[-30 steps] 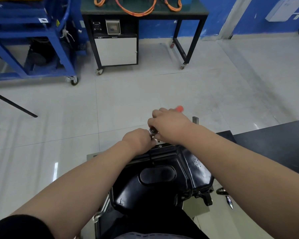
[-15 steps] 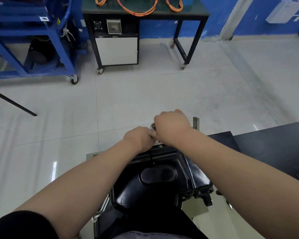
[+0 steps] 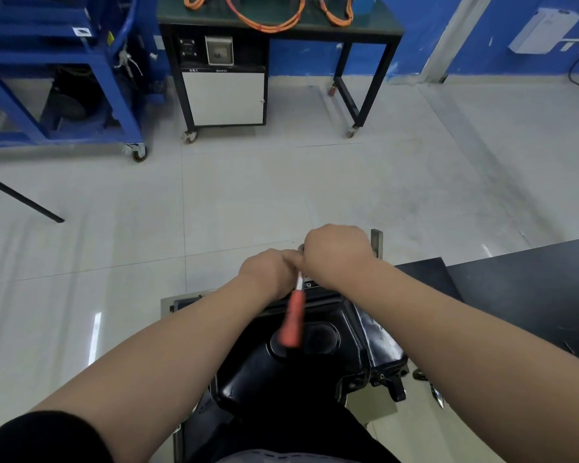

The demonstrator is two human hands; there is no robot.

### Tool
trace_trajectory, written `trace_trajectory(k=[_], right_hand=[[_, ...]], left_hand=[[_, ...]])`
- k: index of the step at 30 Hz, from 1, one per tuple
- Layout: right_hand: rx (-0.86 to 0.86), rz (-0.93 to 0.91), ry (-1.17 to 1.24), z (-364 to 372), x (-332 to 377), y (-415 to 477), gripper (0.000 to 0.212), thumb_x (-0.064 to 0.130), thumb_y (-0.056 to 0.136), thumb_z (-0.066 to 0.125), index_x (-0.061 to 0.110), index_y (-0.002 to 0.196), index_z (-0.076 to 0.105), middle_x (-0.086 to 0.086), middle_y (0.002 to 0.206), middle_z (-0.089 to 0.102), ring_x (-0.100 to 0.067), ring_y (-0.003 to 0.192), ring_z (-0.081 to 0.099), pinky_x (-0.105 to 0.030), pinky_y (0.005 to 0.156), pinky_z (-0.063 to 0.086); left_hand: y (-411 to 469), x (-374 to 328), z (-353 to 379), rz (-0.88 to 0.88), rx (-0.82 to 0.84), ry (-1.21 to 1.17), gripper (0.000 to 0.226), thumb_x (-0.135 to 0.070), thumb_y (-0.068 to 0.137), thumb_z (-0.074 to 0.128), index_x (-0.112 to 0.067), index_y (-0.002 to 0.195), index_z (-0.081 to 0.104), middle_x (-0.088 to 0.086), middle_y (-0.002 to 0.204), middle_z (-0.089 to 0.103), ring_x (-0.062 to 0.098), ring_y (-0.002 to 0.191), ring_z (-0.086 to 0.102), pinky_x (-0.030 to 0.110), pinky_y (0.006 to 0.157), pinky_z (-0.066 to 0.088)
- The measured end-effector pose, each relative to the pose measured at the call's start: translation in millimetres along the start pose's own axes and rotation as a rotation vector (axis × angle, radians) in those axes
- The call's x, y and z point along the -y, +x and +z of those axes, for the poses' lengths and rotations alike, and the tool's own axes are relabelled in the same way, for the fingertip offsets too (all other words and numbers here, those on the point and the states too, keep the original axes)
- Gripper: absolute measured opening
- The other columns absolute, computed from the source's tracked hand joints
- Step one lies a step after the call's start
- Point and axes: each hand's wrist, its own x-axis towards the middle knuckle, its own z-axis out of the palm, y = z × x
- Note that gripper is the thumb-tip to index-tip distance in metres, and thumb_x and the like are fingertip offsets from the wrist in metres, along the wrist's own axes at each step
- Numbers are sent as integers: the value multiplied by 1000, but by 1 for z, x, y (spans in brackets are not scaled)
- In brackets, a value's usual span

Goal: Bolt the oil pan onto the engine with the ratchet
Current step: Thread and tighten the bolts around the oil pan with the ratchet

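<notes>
Ratchet [image 3: 293, 320] is pointing its red handle back from the hands over the oil pan [image 3: 264, 372], left hand [image 3: 268, 272] and right hand [image 3: 338, 255] both gripping its head end.

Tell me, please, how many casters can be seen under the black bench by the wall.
3: front left caster, front right caster, rear right caster. A fourth, at the rear left, may be hidden behind the cabinet.
</notes>
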Motion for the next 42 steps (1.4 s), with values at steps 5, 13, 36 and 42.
trace_trajectory(k=[5, 13, 36, 42], right_hand=[[-64, -208, 17, -2, -3, 0, 24, 38, 92, 45, 17, 91, 56, -4, 98, 57, -23, 83, 54, -30, 66, 30], [-20, -24, -4, 0, 6, 2, 41, 58, 87, 41, 22, 70, 50, 0, 67, 47, -24, 66, 47, -27, 52, 25], [-121, -160, -43, 2, -11, 3, 39, 54, 88, 44, 23, 66, 51, 0, 77, 54, -24, 72, 50, -30, 62, 28], [-30, -80, 59, 1, -1, 2, 35, 46, 90, 44, 15, 75, 52, -4, 85, 56, -26, 78, 52, -27, 56, 28]], left_hand=[[0, 2, 1, 8, 59, 57, 28, -27, 94, 33, -16, 96, 59, 7, 107, 65, 27, 93, 58, 29, 73, 41], [1, 1, 0, 16, 20, 68, 20, -26, 87, 38, -23, 87, 58, 1, 103, 66, 25, 91, 59, 26, 72, 40], [4, 2, 1, 10, -49, 44, 32, -39, 88, 34, -20, 83, 59, 2, 95, 67, 24, 79, 56, 27, 66, 40], [0, 2, -3, -5, 16, 12, 20, -28, 90, 38, -20, 81, 55, 6, 99, 66, 26, 81, 55, 27, 70, 40]])
